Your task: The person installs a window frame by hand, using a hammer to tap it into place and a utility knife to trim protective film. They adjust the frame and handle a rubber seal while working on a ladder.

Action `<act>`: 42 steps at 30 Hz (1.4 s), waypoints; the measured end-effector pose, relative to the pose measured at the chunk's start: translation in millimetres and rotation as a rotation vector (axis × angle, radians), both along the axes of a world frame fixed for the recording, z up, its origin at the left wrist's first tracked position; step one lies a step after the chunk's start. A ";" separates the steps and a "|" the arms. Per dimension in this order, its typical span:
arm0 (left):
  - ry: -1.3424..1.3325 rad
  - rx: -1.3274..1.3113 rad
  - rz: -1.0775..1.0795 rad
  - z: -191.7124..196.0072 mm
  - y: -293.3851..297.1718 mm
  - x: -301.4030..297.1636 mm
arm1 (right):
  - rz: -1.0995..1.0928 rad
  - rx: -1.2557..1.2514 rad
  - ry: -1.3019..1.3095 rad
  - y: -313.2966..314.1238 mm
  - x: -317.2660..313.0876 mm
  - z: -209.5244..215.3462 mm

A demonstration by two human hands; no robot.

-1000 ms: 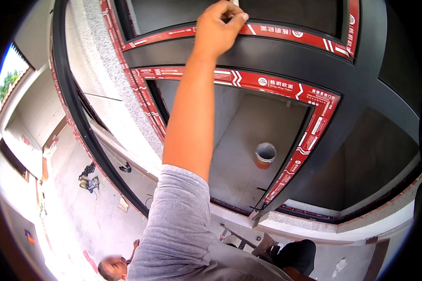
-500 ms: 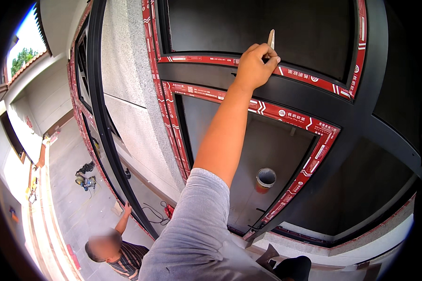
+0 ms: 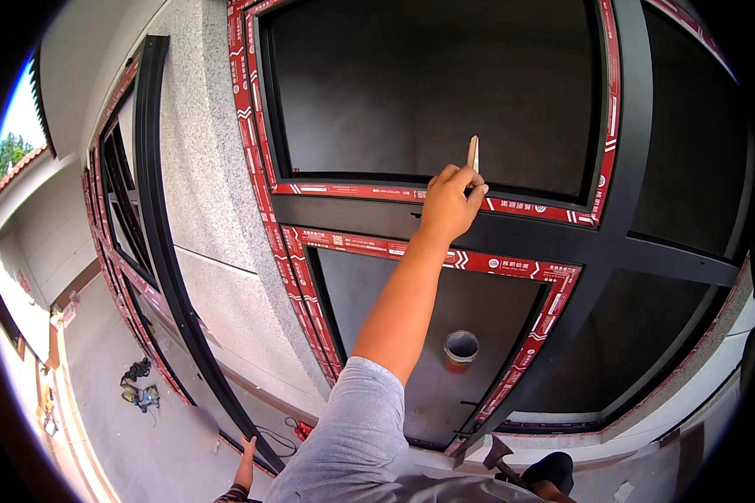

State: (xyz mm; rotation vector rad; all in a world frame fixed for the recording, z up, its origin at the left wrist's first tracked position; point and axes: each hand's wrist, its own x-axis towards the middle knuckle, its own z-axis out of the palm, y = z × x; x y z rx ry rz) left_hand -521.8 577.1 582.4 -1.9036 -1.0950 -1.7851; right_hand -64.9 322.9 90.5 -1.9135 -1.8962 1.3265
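My left hand (image 3: 453,201) is raised, its fingers closed on a slim, pale wooden wedge (image 3: 474,152) whose tip points up. It is at the lower rail of the upper window pane (image 3: 428,92), over the red protective tape (image 3: 344,191). Whether the wedge touches the frame, I cannot tell. Low at the right, my right hand (image 3: 552,493) is only partly in view, by the handle of a dark, worn hatchet-like tool (image 3: 497,453); its fingers are mostly hidden.
A co-worker's hand (image 3: 249,447) is on a long dark metal profile (image 3: 155,168) leaning at the left. Inside the lower opening stands a bucket (image 3: 460,350). Power tools (image 3: 139,390) and cables lie on the paving. Speckled wall (image 3: 210,101) borders the window frame.
The view has tilted upward, so my left hand and the window appear lower. The wedge is still in my left hand. The co-worker's head has mostly left the picture; more of the hatchet-like tool shows.
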 end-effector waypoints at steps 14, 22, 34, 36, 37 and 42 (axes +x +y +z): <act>0.008 -0.005 -0.044 -3.1 4.8 22.1 | -0.433 0.601 0.597 10.9 31.4 337.1; 0.086 0.133 0.028 -6.4 17.3 18.3 | -0.654 0.732 0.882 20.2 71.0 350.1; 0.028 0.001 0.142 -12.4 23.7 20.1 | -1.129 1.442 -0.493 43.6 393.5 544.8; -0.021 -0.052 0.177 -6.1 16.7 23.6 | -1.223 1.392 -0.545 59.3 439.1 576.7; -0.023 -0.045 0.203 -4.5 20.0 20.6 | -1.262 1.367 -0.596 67.0 462.7 590.7; -0.044 -0.182 0.262 11.7 30.5 3.3 | -1.311 1.242 -0.567 111.8 554.4 648.0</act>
